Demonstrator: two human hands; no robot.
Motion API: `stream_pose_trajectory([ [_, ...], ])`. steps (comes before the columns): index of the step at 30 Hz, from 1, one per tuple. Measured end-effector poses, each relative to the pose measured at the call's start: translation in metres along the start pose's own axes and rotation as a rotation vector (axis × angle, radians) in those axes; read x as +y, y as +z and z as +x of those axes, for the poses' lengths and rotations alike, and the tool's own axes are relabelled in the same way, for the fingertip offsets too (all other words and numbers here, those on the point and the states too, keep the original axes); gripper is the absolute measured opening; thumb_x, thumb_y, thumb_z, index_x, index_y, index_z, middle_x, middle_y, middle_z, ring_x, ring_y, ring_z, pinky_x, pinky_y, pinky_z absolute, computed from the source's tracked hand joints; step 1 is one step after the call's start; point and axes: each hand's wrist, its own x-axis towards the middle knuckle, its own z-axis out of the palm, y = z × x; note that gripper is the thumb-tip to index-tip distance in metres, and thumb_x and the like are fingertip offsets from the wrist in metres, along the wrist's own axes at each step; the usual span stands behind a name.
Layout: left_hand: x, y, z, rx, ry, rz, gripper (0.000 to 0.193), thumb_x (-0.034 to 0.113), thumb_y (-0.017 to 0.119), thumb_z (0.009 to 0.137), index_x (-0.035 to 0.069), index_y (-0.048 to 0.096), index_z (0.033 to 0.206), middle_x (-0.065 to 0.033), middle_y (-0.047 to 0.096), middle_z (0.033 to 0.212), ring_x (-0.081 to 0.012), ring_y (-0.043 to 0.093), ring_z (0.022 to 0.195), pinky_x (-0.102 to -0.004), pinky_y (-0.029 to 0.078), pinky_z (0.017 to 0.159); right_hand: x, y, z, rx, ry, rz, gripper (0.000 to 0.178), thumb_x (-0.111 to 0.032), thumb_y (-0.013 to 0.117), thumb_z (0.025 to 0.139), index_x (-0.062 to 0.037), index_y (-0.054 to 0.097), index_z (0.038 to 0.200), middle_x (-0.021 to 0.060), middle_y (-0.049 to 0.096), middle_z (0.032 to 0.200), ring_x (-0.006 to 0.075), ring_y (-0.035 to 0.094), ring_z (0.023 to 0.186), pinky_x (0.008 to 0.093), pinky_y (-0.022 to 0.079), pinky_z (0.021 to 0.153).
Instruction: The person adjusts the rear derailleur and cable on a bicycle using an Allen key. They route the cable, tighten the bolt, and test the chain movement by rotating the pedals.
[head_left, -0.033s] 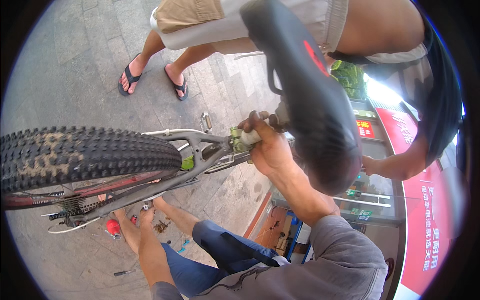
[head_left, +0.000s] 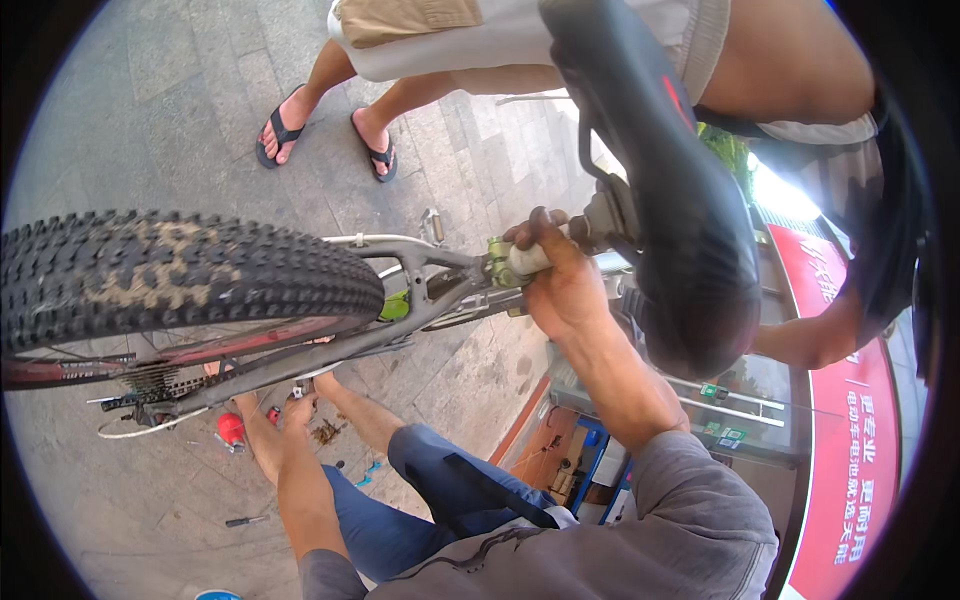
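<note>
My right hand (head_left: pixel 568 285) is wrapped around the pale seat post (head_left: pixel 527 259) of a bicycle, between the green seat clamp (head_left: pixel 499 262) and the black saddle (head_left: pixel 660 190). My left hand (head_left: pixel 299 408) is closed low down, beyond the grey bicycle frame (head_left: pixel 300 362). A small silvery piece shows at its fingers, too small to name. The knobby rear tyre (head_left: pixel 190 275), caked with dried mud, fills the left side. Below it sit the rear sprockets (head_left: pixel 152 382) and chain. A pedal (head_left: pixel 433 226) sticks out on the far side of the frame.
A person in flip-flops (head_left: pixel 284 133) and light shorts stands close beyond the saddle. On the paving lie a red object (head_left: pixel 231 429), a screwdriver-like tool (head_left: pixel 246 521) and a light-blue piece (head_left: pixel 369 473). A red sign (head_left: pixel 850 450) and a glass shopfront stand at right.
In the view, the saddle, seat post and my right hand have shifted right, and the tyre sits slightly higher. The bystander also appears farther right. Both hands keep their closed grips.
</note>
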Motion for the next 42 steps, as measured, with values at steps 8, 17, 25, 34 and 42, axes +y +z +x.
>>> stream_pose_trajectory([
  [8, 0.026, -0.024, -0.066, -0.076, 0.049, -0.190, 0.033, 0.022, 0.067, 0.074, -0.001, 0.059, 0.098, -0.0052, 0.059, 0.075, -0.0150, 0.051, 0.060, -0.0313, 0.041, 0.054, -0.024, -0.005, -0.001, -0.135, 0.016, -0.001, 0.015, -0.024, 0.066, 0.088, -0.0131, 0.057, 0.084, 0.0023, 0.059, 0.077, 0.0168, 0.056, 0.087, 0.0345, 0.044, 0.084],
  [17, 0.078, 0.017, -0.151, -0.385, 0.128, -0.453, 0.021, 0.024, 0.066, 0.081, 0.005, 0.058, 0.083, -0.0021, 0.057, 0.074, -0.0106, 0.054, 0.060, -0.0274, 0.044, 0.052, -0.025, -0.016, 0.010, -0.205, 0.042, 0.036, 0.015, -0.025, 0.060, 0.092, -0.0099, 0.060, 0.088, 0.0045, 0.059, 0.080, 0.0198, 0.055, 0.090, 0.0376, 0.044, 0.088],
  [25, 0.114, 0.132, -0.189, -0.573, 0.081, -0.524, 0.022, 0.023, 0.063, 0.080, 0.002, 0.058, 0.081, -0.0035, 0.057, 0.072, -0.0132, 0.055, 0.059, -0.0280, 0.044, 0.051, -0.029, -0.015, 0.010, -0.186, 0.069, 0.030, 0.017, -0.025, 0.059, 0.092, -0.0088, 0.056, 0.088, 0.0051, 0.059, 0.080, 0.0222, 0.056, 0.091, 0.0398, 0.046, 0.084],
  [34, 0.097, 0.257, -0.143, -0.385, 0.309, 0.018, 0.057, 0.039, 0.055, 0.077, -0.011, 0.057, 0.105, -0.0309, 0.061, 0.104, -0.0396, 0.060, 0.099, -0.0416, 0.048, 0.086, -0.039, -0.022, 0.017, -0.351, 0.123, 0.030, 0.017, -0.024, 0.061, 0.091, -0.0082, 0.057, 0.087, 0.0058, 0.056, 0.084, 0.0236, 0.055, 0.093, 0.0410, 0.045, 0.087],
  [42, 0.048, 0.290, -0.085, -0.369, 0.114, 0.082, 0.050, 0.035, 0.061, 0.075, -0.002, 0.059, 0.108, -0.0232, 0.063, 0.106, -0.0347, 0.062, 0.099, -0.0412, 0.050, 0.082, -0.044, -0.025, 0.004, -0.270, 0.079, -0.011, 0.019, -0.024, 0.054, 0.095, -0.0069, 0.053, 0.088, 0.0059, 0.051, 0.086, 0.0216, 0.050, 0.095, 0.0396, 0.039, 0.095],
])
